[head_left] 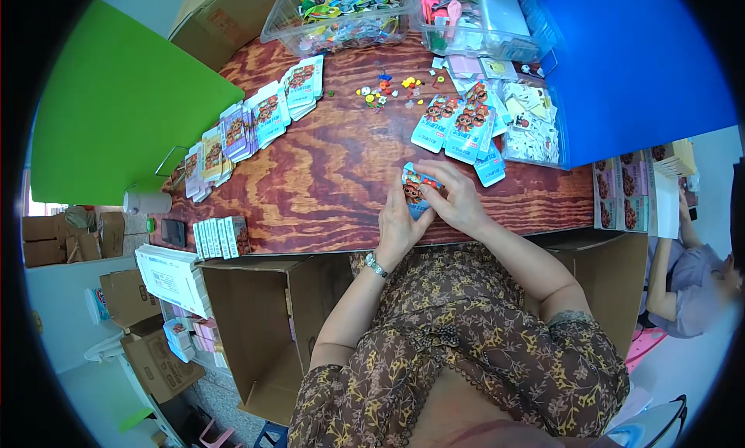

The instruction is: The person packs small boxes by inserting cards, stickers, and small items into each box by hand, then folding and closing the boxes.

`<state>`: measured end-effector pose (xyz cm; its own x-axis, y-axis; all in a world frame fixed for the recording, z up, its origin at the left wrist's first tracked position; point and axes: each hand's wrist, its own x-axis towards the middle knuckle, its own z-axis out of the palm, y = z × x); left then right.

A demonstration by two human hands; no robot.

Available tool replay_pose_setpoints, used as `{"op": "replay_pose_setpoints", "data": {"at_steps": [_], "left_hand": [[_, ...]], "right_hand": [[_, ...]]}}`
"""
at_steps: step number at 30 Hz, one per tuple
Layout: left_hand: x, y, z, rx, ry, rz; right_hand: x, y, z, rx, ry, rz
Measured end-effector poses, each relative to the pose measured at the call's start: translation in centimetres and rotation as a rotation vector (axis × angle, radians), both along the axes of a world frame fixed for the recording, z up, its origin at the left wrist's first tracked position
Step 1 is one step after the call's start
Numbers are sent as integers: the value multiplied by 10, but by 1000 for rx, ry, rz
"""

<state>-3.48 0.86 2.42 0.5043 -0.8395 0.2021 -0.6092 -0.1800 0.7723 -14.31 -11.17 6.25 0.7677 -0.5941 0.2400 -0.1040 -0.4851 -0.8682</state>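
Both my hands are around one small printed card box point(414, 186) near the table's front edge. My left hand point(400, 224), with a watch at the wrist, grips its left and lower side. My right hand point(452, 193) lies over its right side, fingers bent across the top. Beyond them on the right, blue printed card packs point(464, 124) lie in an overlapping heap. Small coloured pieces point(380, 91) are scattered in the middle of the wooden table point(334, 169). A fanned row of similar packs point(266, 114) runs along the left side.
Clear bins point(353, 33) point(489, 37) of small items stand at the back. A tray of white cut-outs point(534, 130) is at right, near a blue panel point(644, 68). Green panel point(124, 99) at left. Open cartons point(252, 316) below the edge; another person point(683, 285) at far right.
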Motion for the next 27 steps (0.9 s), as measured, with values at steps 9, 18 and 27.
{"op": "replay_pose_setpoints", "data": {"at_steps": [9,18,27], "left_hand": [[10,-2,3,12,197,-84],[61,-103,-23,35,-40,-163],[60,-88,-6,47,64,-150]], "right_hand": [[-32,-31,-9,-168,35,-396],[-35,-50,-28,-6,162,-369],[-6,-36,-8,-3,103,-242]]}}
